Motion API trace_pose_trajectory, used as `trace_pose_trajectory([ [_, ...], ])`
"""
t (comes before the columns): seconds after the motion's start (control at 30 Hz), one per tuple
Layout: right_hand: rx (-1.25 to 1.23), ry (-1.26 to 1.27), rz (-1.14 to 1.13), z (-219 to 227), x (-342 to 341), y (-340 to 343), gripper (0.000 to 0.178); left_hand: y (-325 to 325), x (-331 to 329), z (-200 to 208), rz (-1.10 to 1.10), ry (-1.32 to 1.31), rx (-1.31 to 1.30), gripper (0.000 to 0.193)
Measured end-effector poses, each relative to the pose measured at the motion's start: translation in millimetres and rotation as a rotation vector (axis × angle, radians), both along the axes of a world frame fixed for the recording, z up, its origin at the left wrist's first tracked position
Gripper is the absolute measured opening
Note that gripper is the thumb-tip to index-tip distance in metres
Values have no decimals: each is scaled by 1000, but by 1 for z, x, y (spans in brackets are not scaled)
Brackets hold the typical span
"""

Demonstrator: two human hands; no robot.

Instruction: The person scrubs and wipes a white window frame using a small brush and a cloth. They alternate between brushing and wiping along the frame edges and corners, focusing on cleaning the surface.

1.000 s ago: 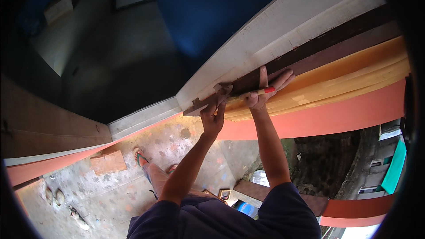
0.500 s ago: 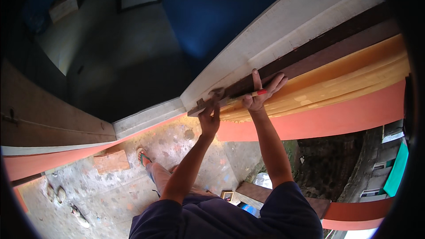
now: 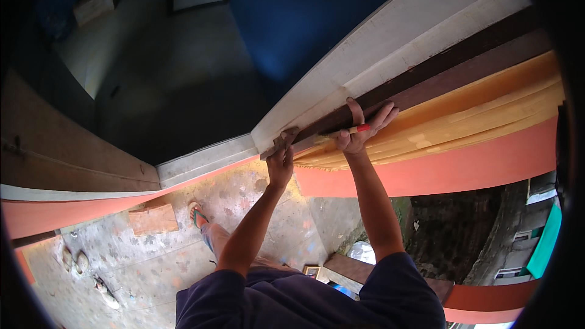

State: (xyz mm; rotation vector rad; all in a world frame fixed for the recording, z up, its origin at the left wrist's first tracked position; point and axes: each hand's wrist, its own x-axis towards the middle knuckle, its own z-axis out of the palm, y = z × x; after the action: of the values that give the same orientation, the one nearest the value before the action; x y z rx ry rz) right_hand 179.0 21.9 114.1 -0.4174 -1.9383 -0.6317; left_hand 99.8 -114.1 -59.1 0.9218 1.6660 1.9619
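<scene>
My left hand is at the lower end of a dark brown wooden board, its fingers bent around a small flat brown piece whose kind I cannot make out. Farther right along the same board, my right hand has its fingers stretched over the wood. A thin paintbrush with a red-ended, pale handle lies across this hand, pinned by the thumb; its darker end points toward my left hand. The board runs along a whitish frame.
A yellow-orange curtain hangs beside the board, above a salmon-pink wall edge. Left is a dark room with a blue wall. Below, the stained floor holds a wooden block and loose footwear. A brown-topped ledge stands behind.
My left hand has shifted slightly left and down with the small brown piece. My right hand stays nearly in place with the paintbrush, and the view has tilted a little.
</scene>
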Motion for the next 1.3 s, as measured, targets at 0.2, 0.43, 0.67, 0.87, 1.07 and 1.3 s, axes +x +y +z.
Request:
trace_pose_trajectory([
  [0.2,-4,13,-3,-1,1,2,75,8,22,87,31,21,278,40],
  [0.43,25,-12,-20,3,1,0,71,12,22,12,2,-61,139,42],
  [0.67,28,6,22,-1,-1,0,70,17,16,41,0,-14,173,41],
  [0.87,15,-11,11,4,-2,-4,71,12,18,-28,11,-186,23,42],
  [1.07,4,5,6,0,-1,3,72,16,19,47,68,-47,169,37],
  [1.3,13,1,32,2,0,0,73,15,2,-4,11,-172,-87,37],
])
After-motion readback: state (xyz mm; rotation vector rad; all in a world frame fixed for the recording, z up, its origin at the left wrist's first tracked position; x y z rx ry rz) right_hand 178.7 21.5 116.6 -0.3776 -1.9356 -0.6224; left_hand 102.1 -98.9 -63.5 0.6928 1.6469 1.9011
